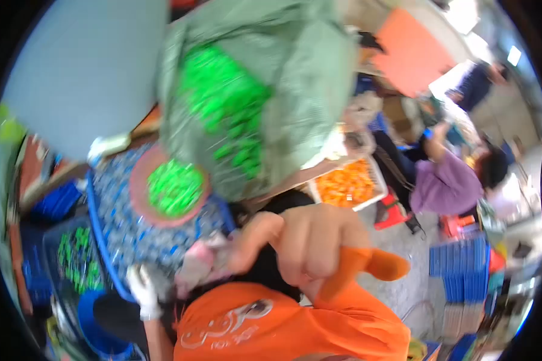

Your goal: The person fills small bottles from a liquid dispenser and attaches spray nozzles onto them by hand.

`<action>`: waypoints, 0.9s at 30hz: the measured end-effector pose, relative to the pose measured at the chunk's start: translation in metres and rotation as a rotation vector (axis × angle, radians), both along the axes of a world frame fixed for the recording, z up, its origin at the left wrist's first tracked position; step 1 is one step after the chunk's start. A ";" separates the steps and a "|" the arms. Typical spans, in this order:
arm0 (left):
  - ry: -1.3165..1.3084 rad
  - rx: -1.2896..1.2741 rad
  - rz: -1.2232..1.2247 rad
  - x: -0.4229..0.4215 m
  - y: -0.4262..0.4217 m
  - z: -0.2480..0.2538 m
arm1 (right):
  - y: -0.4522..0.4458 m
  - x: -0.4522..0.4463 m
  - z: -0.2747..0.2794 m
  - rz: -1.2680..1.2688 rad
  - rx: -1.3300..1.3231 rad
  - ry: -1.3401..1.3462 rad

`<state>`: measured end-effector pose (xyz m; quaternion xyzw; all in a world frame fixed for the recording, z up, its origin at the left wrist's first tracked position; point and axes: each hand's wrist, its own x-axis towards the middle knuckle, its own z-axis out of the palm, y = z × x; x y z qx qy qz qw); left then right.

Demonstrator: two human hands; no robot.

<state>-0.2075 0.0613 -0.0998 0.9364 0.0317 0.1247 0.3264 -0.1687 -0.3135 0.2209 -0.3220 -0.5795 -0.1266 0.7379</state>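
Note:
My right hand (322, 243) is large and close to the camera, in front of my orange shirt (253, 322). Its fingers are curled in, with orange covers on some fingertips; whatever they hold, if anything, is hidden. Lower left, my left hand (141, 289) wears a white glove, its fingers loosely apart at the near edge of a blue-rimmed tray (105, 259). Small clear and blue pieces (144, 246) fill that tray. On them rests a pink bowl (140, 198) of bright green pieces (176, 188). A blurred pink-and-white cloth-like thing (205, 259) lies between my hands.
Beyond the tray stands a large grey-green bag (307, 78) with green pieces inside. A white basket (376, 186) holds orange pieces. Another bin (72, 259) of green pieces sits at left. At right are a person in purple (445, 186) and stacked blue crates (461, 265).

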 end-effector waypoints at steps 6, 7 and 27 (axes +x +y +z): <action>0.129 0.016 -0.092 0.002 0.007 0.009 | -0.051 -0.022 0.059 0.171 0.017 -0.508; 0.131 0.016 -0.107 0.002 0.006 0.003 | -0.055 -0.026 0.059 0.221 0.016 -0.589; 0.095 -0.045 -0.064 -0.001 0.035 -0.041 | -0.020 -0.027 0.061 0.026 0.406 -0.346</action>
